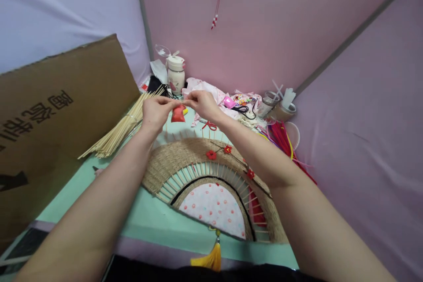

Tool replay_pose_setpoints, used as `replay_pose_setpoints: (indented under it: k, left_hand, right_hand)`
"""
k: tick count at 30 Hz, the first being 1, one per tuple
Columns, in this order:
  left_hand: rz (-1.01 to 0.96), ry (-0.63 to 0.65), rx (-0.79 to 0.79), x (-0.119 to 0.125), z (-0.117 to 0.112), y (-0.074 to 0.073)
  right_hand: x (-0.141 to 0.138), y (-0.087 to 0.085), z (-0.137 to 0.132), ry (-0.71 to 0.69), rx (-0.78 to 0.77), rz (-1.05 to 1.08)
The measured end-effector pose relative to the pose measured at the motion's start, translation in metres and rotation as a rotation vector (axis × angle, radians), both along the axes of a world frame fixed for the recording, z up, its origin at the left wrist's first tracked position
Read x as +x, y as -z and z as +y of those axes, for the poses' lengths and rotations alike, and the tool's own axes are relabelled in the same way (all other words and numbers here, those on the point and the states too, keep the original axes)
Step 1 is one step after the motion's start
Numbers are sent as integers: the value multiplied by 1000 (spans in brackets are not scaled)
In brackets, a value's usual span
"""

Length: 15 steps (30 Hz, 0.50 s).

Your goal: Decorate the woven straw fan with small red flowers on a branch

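Note:
Both hands reach out over the far edge of a woven semicircular fan (172, 156). The fingertips of my left hand (156, 110) and my right hand (202, 103) are pinched and almost meet. Whatever lies between them is too small to make out. Just below the fingertips is a small red packet-like piece (178, 114), with a yellow bit (185, 111) beside it; whether either hand touches them I cannot tell. The fan carries red flowers (211, 154) on a dark twig, a spotted white cloth panel (214, 207) and a yellow tassel (211, 259). My right forearm covers part of it.
Red-handled scissors (209, 126) lie beyond the fan. A bundle of thin sticks (120, 130) rests by a cardboard sheet (66, 110) on the left. Behind stand a white bottle (176, 75) and pink cloth (206, 88). Cups (287, 109) and red strips (280, 136) are at right.

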<state>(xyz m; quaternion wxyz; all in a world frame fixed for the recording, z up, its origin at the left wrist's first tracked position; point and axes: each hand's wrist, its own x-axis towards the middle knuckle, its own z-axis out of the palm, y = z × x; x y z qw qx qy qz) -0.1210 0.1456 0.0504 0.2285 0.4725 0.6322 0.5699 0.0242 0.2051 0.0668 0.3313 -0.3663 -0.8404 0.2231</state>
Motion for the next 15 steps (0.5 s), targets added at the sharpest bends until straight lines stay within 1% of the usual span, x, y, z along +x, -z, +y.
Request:
replay_pose_setpoints:
  k: [2,4,7,9,11,15]
  left_hand:
    - [-56,-21,-4,1,2,-9]
    - [-49,-20,26,2,1,-18]
    - [1,37,74,3,0,-33]
    - [34,109,77,3,-1,-42]
    - [70,151,83,5,-2,-48]
    - [118,135,122,9,-1,-50]
  right_hand:
    - [1,-11,7,-64,-1,-6]
    - [3,-20,13,-129,0,21]
    - [9,-33,16,-167,1,48]
    - [13,-40,16,-162,11,40]
    - [16,-47,12,-148,13,24]
    - [15,-57,2,-85,38,7]
